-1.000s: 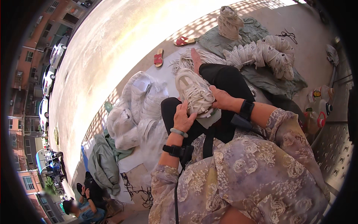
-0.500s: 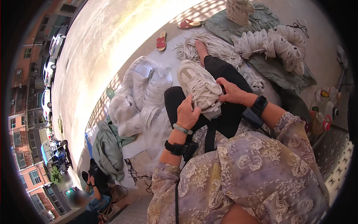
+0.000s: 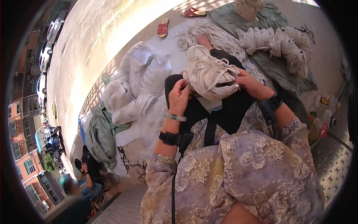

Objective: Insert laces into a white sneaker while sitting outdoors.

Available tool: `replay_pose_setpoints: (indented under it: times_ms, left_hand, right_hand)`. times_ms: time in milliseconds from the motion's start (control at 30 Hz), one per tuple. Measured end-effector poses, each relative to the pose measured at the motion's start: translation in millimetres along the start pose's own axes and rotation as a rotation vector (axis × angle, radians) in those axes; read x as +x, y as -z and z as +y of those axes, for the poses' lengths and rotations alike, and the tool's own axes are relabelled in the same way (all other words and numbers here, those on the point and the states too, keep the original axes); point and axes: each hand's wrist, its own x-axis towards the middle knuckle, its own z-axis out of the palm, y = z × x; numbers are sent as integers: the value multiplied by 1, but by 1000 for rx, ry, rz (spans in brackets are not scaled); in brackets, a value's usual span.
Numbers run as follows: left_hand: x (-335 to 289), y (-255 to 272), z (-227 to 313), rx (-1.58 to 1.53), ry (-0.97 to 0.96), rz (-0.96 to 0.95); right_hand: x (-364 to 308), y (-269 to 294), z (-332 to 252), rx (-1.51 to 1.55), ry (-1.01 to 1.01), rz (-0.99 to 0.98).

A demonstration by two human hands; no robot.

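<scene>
A white sneaker point(image 3: 209, 71) with loosely crossed laces sits tilted above my knees, its toe end pointing away from me. My right hand point(image 3: 253, 84) grips its right side near the collar, fingers curled over the edge. Close against the sneaker's lower left side is my left hand point(image 3: 178, 98), thumb and fingers pinched together; what lies between them is hidden. Past the sneaker, a heap of loose white laces point(image 3: 203, 30) is spread by my bare foot.
Plastic-wrapped white sneakers point(image 3: 136, 80) are piled at left, beside a green cloth point(image 3: 100, 136). Bundled white laces point(image 3: 276, 44) rest on a green sheet point(image 3: 285, 72) at right. Red sandals point(image 3: 162, 27) lie beyond; bottles point(image 3: 322, 115) stand at right. Another person point(image 3: 84, 179) sits at lower left.
The sneaker has been raised and tilted, moving slightly away from me; its laces now look more spread out. My right hand has moved farther right with it, while my left has shifted slightly left.
</scene>
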Motion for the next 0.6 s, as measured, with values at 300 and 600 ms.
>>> replay_pose_setpoints:
  times_ms: [300, 600]
  left_hand:
    - [9, -6, 4, 566, -11, 10]
    - [53, 6, 13, 475, -312, -35]
  right_hand:
    - [-28, 29, 0, 163, -44, 48]
    - [-31, 45, 15, 549, 6, -61]
